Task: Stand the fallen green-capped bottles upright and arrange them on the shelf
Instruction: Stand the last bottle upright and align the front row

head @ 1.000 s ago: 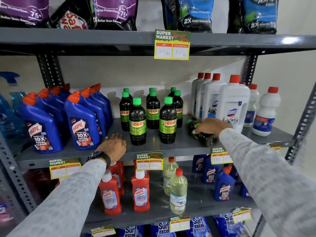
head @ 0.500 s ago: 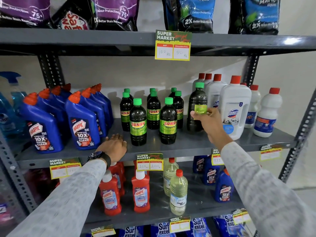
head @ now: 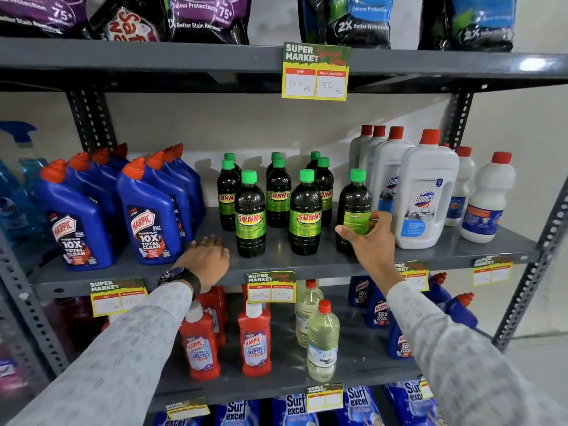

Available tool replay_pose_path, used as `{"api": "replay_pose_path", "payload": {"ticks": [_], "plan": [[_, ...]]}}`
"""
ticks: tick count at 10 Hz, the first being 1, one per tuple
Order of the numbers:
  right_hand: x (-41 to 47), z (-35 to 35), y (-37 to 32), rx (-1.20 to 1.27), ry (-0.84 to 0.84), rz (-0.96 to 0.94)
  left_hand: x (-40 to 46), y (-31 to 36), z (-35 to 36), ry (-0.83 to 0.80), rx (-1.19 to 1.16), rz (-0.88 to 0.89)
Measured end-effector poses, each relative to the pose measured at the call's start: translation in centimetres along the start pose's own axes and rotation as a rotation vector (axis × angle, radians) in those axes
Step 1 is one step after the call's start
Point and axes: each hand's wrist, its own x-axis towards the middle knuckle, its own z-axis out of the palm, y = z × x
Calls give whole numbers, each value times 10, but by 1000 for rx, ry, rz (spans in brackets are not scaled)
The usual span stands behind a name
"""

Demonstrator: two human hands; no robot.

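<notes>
Several dark bottles with green caps and green SUNNY labels (head: 305,210) stand upright in rows at the middle of the grey shelf (head: 307,265). One more green-capped bottle (head: 354,198) stands upright at the right end of the front row, its label turned partly away. My right hand (head: 367,239) is wrapped around its lower half. My left hand (head: 206,259) rests flat on the shelf's front edge, left of the front bottles, holding nothing.
Blue Harpic bottles (head: 147,210) crowd the shelf's left side and white Domex bottles (head: 425,192) its right, close beside the held bottle. Price tags (head: 271,287) hang on the shelf edge. Red Harpic and clear bottles stand on the shelf below; detergent pouches sit above.
My right hand lifted the bottle from lying on its side, stood it upright, then brought it forward and down into line with the front row. My left hand stayed put.
</notes>
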Motion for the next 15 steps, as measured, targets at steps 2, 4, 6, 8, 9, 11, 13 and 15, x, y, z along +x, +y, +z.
{"api": "replay_pose_path", "payload": {"ticks": [2,4,6,8,9,11,13,15], "plan": [[14,-9,16,65,-218,14,0,0,0,-2,-3,-2],[3,-7,10,-21,-142,-25,0,1,-1,-6,-2,-7],[-3,-5,9,-18,-185,-73,1,0,0,-5,-1,-7],[-1,-8,10,-59,-214,-43,0,1,0,1,-4,-2],[-4,-5,7,-53,-141,-19,-1,2,-1,-2,1,-4],[-6,1,5,-92,-51,-6,1,1,1,-1,1,-6],[-6,1,5,-103,-36,7,1,1,0,0,-10,-3],[-8,3,6,-99,-20,11,-2,1,-2,-1,-35,-8]]}}
